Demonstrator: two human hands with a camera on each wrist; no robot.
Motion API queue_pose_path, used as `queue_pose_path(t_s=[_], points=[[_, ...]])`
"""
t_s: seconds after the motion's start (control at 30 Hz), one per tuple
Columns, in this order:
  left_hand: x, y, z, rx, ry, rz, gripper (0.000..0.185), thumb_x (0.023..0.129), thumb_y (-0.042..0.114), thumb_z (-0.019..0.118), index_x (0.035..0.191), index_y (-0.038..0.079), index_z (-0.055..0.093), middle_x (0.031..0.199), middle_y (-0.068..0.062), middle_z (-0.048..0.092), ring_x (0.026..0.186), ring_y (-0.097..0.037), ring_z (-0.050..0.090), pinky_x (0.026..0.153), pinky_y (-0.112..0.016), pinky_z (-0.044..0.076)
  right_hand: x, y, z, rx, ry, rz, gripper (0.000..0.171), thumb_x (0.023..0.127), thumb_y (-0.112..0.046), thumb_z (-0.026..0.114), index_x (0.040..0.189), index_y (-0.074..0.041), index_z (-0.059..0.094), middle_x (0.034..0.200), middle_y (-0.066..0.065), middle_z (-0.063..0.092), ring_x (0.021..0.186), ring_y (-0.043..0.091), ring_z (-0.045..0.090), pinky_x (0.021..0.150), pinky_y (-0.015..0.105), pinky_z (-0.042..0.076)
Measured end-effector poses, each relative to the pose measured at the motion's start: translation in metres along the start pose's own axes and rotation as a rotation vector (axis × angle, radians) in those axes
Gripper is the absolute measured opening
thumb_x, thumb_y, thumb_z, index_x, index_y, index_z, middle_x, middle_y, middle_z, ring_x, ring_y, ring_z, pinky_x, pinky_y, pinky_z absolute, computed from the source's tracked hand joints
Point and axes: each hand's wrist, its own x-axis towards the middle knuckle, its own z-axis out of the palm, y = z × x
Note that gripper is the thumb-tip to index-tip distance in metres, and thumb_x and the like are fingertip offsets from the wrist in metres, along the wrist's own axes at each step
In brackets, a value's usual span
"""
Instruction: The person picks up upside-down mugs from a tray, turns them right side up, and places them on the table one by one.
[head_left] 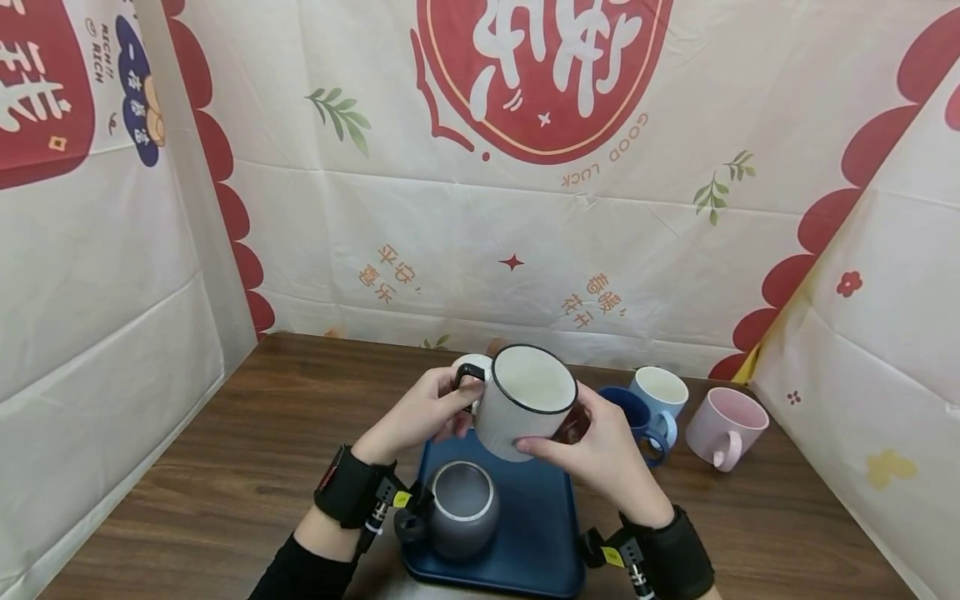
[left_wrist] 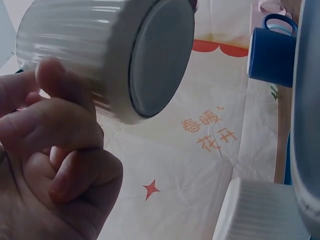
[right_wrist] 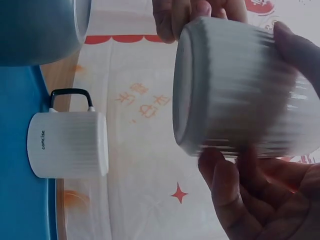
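**Two hands holding a white mug above a tray**

The largest element before me is a printed cloth (head_left: 465, 217), hung as a backdrop beyond the tray and along both sides. Next in size, a brown wooden table (head_left: 225, 467) extends under and around the tray. The landmark itself, a blue tray (head_left: 536, 533), lies flat with rounded corners.

Over the tray's far half, a person's left hand (head_left: 431, 408) and right hand (head_left: 592, 446) hold a white mug (head_left: 517, 417), raised clear of the tray and slightly tilted, mouth up. The left hand pinches the mug's handle; the right hand grips its ribbed body, thumb on the near side and fingers opposite.

A grey cup (head_left: 461, 525) rests on the near left part of the tray, a pale ring on top; I cannot tell whether it is upright or inverted. A lettered mug (right_wrist: 67, 145), white and marked "concise", stands at the tray's far end. To the tray's right and beyond stand a pink mug (head_left: 720, 425), a pale blue mug (head_left: 660, 392) and, nearest the tray, a dark blue mug (head_left: 630, 412).

Smaller details: the held mug's black handle (head_left: 468, 372), above the tray's far left; a red star (head_left: 512, 262) printed beyond the tray.
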Motion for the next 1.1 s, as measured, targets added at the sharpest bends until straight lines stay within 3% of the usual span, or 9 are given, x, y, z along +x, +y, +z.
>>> queue_pose_path(t_s=[0.13,0.3,0.7,1.1], points=[[0.001,-0.001,0.001,-0.017,-0.043,0.029,0.035,0.107,0.023,0.046,0.090,-0.007,0.048,0.060,-0.006,0.051,0.049,-0.012,0.047,0.043,-0.024,0.036,0.000,0.000,-0.002,-0.040,0.045,-0.028,0.063,0.072,-0.021,0.090,0.128,-0.016,0.061,0.108,-0.001,0.066,0.085,0.015,0.066,0.069,0.031,0.056],[0.002,-0.002,0.003,-0.021,-0.063,0.059,0.032,0.108,0.021,0.043,0.091,-0.006,0.051,0.061,-0.007,0.051,0.049,-0.012,0.046,0.043,-0.024,0.037,0.000,0.000,-0.004,0.023,0.030,-0.023,0.068,0.075,-0.018,0.088,0.135,-0.015,0.057,0.119,-0.001,0.065,0.101,0.016,0.065,0.083,0.031,0.055],[0.000,0.002,0.010,0.032,-0.040,0.070,0.025,0.108,0.021,0.043,0.102,-0.003,0.049,0.064,-0.012,0.057,0.046,-0.016,0.048,0.045,-0.029,0.043,-0.001,0.005,-0.004,0.069,0.051,-0.014,0.067,0.076,-0.013,0.086,0.136,-0.015,0.056,0.118,0.001,0.065,0.095,0.020,0.066,0.080,0.034,0.055],[0.002,0.002,0.012,0.087,-0.013,0.078,0.014,0.105,0.016,0.049,0.107,0.002,0.046,0.072,-0.013,0.061,0.059,-0.020,0.058,0.054,-0.034,0.050,-0.001,0.005,-0.008,0.042,0.083,0.008,0.065,0.076,-0.013,0.086,0.135,-0.012,0.057,0.115,0.002,0.066,0.095,0.018,0.065,0.081,0.033,0.053]])
